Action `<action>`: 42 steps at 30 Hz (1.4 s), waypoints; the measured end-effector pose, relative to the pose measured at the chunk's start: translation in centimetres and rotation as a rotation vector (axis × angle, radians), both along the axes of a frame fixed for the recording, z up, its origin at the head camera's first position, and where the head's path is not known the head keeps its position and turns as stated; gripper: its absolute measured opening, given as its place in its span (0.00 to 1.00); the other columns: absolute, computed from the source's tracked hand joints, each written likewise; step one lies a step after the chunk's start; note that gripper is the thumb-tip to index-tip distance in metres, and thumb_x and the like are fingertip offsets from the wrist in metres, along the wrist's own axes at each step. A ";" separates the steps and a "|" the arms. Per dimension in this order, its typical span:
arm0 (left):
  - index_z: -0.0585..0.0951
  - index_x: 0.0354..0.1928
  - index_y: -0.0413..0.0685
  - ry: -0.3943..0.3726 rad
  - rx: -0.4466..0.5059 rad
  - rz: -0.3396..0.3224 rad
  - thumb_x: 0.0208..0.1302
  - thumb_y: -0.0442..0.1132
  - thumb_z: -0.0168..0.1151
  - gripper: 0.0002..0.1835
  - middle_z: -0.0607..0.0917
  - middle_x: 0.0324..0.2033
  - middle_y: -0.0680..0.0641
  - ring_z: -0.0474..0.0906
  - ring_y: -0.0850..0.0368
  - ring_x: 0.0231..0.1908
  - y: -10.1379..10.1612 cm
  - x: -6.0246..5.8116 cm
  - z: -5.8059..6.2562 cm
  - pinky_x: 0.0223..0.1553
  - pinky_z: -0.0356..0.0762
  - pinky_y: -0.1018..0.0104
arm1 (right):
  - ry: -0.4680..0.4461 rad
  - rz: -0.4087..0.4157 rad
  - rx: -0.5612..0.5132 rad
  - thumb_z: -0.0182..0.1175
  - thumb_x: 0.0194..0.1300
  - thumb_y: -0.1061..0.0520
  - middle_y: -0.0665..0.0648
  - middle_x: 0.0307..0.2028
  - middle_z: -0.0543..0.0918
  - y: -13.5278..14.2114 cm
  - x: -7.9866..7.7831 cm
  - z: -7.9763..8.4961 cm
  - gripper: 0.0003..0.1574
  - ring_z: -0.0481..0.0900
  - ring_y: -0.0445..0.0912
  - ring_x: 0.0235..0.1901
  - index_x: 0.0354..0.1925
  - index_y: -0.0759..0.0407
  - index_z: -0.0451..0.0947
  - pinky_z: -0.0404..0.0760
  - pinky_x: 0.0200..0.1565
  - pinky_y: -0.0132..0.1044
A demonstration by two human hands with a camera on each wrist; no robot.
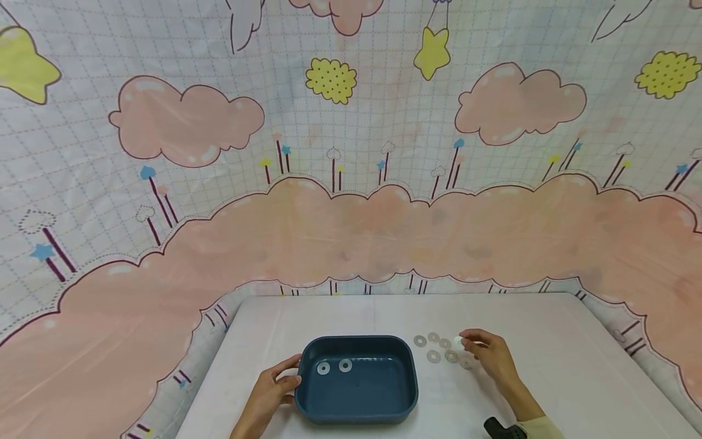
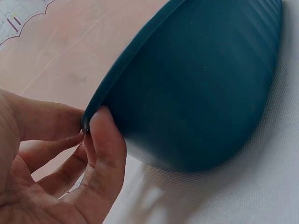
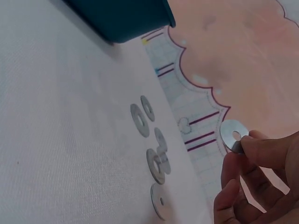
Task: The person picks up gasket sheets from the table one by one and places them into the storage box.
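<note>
A dark blue plastic bin (image 1: 356, 411) stands on the white table, with two flat metal washers (image 1: 323, 368) lying inside it toward the left. My left hand (image 1: 270, 390) pinches the bin's left rim between thumb and fingers, as the left wrist view shows up close. To the right of the bin, several more washers (image 3: 139, 120) lie flat in a loose group on the table. Just over that group's right side, my right hand (image 1: 490, 356) pinches one metal washer (image 3: 232, 132) by its edge, raised off the table in the right wrist view.
The white table (image 1: 548, 341) carries the bin and the washers. Behind it and at its sides hangs a printed cloth (image 1: 356, 238) with clouds and stars. A black wrist device (image 1: 503, 429) sits at the right sleeve.
</note>
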State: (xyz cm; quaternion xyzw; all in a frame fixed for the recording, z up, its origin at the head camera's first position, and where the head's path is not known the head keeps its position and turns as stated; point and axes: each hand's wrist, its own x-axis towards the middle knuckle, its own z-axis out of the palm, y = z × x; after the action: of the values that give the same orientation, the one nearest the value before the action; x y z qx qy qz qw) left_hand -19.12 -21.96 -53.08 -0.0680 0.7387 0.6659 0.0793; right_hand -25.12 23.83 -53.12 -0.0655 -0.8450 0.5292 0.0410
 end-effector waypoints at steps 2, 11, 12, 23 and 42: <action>0.70 0.67 0.36 0.000 0.000 -0.002 0.62 0.31 0.61 0.30 0.76 0.57 0.38 0.79 0.56 0.38 0.0 -0.1 0.0 0.28 0.77 0.65 | -0.001 0.004 0.002 0.61 0.67 0.58 0.59 0.46 0.84 -0.2 0.0 0.2 0.15 0.79 0.38 0.38 0.50 0.61 0.82 0.78 0.38 0.31; 0.70 0.67 0.36 -0.003 -0.001 -0.004 0.62 0.31 0.61 0.30 0.76 0.58 0.37 0.80 0.56 0.38 -0.1 -0.3 0.0 0.29 0.77 0.65 | 0.021 0.022 -0.048 0.61 0.66 0.59 0.57 0.43 0.84 -1.1 0.3 1.2 0.14 0.80 0.41 0.36 0.49 0.62 0.82 0.78 0.35 0.31; 0.70 0.67 0.36 -0.003 -0.002 -0.004 0.62 0.31 0.61 0.30 0.75 0.58 0.37 0.80 0.56 0.38 -0.1 -0.4 0.1 0.29 0.77 0.65 | 0.023 0.025 -0.061 0.61 0.66 0.60 0.57 0.42 0.84 -1.2 0.3 1.3 0.14 0.80 0.41 0.36 0.49 0.63 0.82 0.79 0.34 0.31; 0.70 0.67 0.35 -0.003 0.005 -0.010 0.61 0.31 0.61 0.30 0.75 0.58 0.37 0.79 0.56 0.37 -0.2 -0.8 0.0 0.28 0.76 0.66 | 0.033 0.036 -0.135 0.62 0.65 0.62 0.60 0.42 0.84 -2.8 0.7 2.6 0.15 0.80 0.41 0.34 0.50 0.66 0.81 0.81 0.33 0.31; 0.70 0.68 0.38 -0.003 0.004 -0.008 0.63 0.32 0.61 0.30 0.76 0.57 0.38 0.80 0.56 0.38 -0.7 -1.6 -0.3 0.29 0.77 0.64 | 0.031 0.091 -0.283 0.63 0.63 0.66 0.61 0.38 0.84 -6.5 0.7 3.1 0.14 0.85 0.48 0.34 0.48 0.67 0.82 0.83 0.33 0.32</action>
State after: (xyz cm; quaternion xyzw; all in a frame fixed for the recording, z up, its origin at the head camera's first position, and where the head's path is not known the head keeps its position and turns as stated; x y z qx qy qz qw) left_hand -20.75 -22.63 -53.38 -0.0661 0.7376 0.6668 0.0832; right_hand -24.41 17.35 -50.04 -0.0240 -0.7634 0.6452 0.0203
